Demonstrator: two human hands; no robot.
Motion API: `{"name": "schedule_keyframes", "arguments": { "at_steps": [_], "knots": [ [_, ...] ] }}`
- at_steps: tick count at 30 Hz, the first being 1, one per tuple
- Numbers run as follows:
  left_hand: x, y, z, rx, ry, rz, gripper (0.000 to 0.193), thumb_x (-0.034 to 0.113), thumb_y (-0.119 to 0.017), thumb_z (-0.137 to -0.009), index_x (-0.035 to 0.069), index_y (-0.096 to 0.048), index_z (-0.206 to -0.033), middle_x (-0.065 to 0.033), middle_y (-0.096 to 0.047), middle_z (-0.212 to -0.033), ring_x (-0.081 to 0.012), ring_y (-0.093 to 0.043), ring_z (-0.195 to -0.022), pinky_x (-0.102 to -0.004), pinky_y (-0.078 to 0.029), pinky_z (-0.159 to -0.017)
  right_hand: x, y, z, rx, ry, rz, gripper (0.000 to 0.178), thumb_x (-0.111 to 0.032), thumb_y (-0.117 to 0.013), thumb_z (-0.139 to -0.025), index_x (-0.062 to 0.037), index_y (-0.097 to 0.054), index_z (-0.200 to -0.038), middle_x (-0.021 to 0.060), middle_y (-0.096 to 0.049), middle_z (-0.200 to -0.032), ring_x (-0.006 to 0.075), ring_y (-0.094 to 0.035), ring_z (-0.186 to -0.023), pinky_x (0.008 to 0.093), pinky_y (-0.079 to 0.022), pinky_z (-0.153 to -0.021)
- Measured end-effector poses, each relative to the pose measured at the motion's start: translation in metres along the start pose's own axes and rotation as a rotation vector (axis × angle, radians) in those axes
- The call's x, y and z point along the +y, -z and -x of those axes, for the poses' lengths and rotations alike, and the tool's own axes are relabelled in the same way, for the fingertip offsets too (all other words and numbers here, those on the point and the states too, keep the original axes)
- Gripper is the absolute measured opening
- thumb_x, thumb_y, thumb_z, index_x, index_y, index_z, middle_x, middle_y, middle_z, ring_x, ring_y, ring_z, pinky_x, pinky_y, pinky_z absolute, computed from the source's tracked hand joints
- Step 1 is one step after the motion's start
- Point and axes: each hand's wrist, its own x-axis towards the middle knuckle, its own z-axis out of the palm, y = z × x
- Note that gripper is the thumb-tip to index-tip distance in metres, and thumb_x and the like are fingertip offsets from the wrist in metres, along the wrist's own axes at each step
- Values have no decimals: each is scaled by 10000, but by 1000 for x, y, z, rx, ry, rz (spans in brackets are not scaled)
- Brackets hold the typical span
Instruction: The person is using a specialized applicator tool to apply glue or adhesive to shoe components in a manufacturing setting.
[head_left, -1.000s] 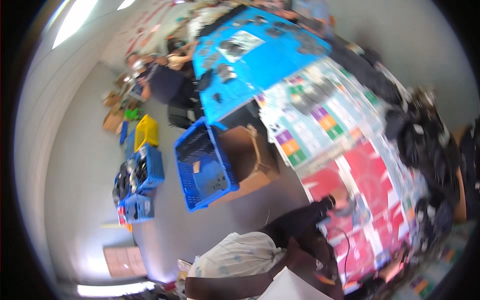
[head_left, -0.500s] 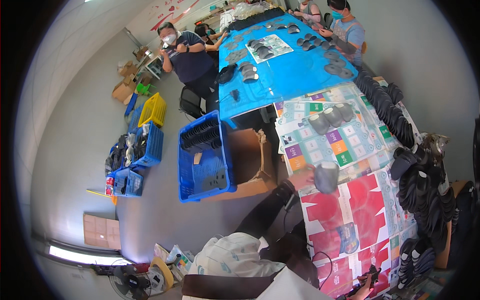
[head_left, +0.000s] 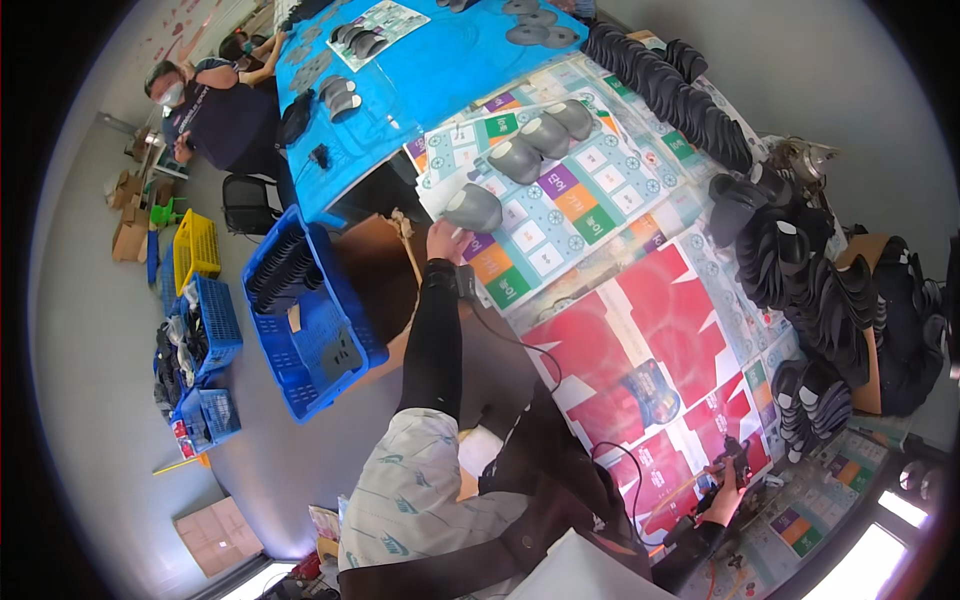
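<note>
At the left edge of the printed card sheets, my left hand (head_left: pixel 447 241) has its fingers closed on the rim of a grey rounded moulded pad (head_left: pixel 473 208). That pad sits at the near end of a row of similar grey pads (head_left: pixel 516 161) on the sheets. Low on the right, above the red printed sheet (head_left: pixel 600 318), my right hand (head_left: pixel 727 500) is wrapped round a dark hand tool (head_left: pixel 738 462). The tool's exact kind is too small to make out. A thin black cord (head_left: pixel 622 450) loops across the red sheet near my right arm.
Stacked black pads (head_left: pixel 790 250) crowd the right side. A blue crate (head_left: pixel 300 345) stands left of the table, beside an open cardboard box (head_left: pixel 385 262). The blue-covered table (head_left: pixel 430 70) extends ahead, with a person (head_left: pixel 225 125) on its left side.
My view has swung to the right. My left hand has carried the grey pad from beside the red sheet forward to the row on the card sheets. My right hand still grips the tool.
</note>
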Motion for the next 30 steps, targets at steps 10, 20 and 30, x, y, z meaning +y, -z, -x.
{"name": "schedule_keyframes", "arguments": {
  "at_steps": [10, 20, 30],
  "knots": [
    [-19, -40, -80, 97, -14, 11, 498, 54, -521, -1021, 118, -405, -1500, -146, -590, -1328, -343, -637, -1160, -540, -575, -921, -38, -32, 8, -15, -59, 80, 188, -199, -624, -1025, -13, -649, -1012, 54, -704, -787, 141, -652, -720, 283, -473, -652],
    [-6, -47, -59, 202, -623, -932, 479, 230, -521, -1039, 38, -495, -1477, -115, -653, -1208, -244, -645, -1033, -421, -544, -810, -30, -25, 7, -25, 123, 73, 209, -229, -660, -1004, -20, -657, -1000, 57, -697, -774, 148, -669, -660, 277, -444, -419],
    [148, -180, 372, 253, -1547, -1175, 584, 246, -467, -1062, -65, -407, -1553, -215, -498, -1571, -333, -507, -1172, -414, -365, -1085, -33, -3, 40, -102, 207, 84, 238, -195, -664, -986, -40, -670, -1167, 38, -667, -867, 135, -615, -727, 291, -488, -597]
  ]
}}
